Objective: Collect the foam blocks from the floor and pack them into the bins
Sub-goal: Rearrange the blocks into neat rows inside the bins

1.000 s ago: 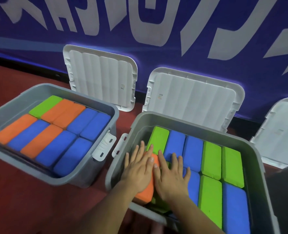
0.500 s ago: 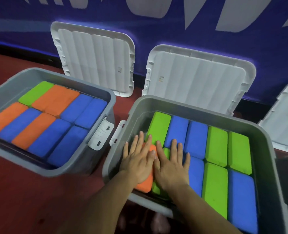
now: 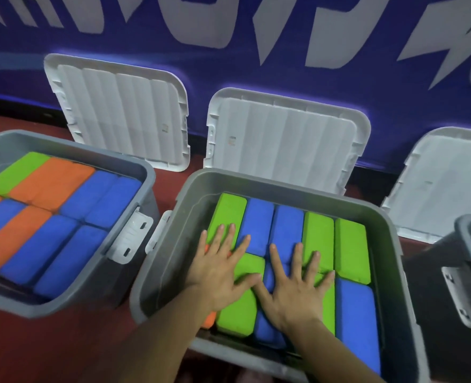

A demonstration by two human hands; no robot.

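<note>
White lettering (image 3: pixel 209 41) runs across the blue banner (image 3: pixel 146 64), cropped and unreadable; lid stickers (image 3: pixel 232 139) are too small to read.

Sports or event hall, likely. Blue banner (image 3: pixel 339 87) with huge white lettering (cropped, unreadable) across 12 o'clock; dark red floor (image 3: pixel 49 349) at 7 o'clock; grey storage bins (image 3: pixel 284 188) of foam blocks (image 3: pixel 350 244) at centre, white lids (image 3: pixel 284 139) propped against banner.

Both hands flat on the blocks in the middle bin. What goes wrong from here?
1. The orange block shows only as a sliver between a green block and the middle bin wall, under the left hand; it may spring up when released.
2. The right hand spans several blocks; uneven pressure might tilt one.
</note>
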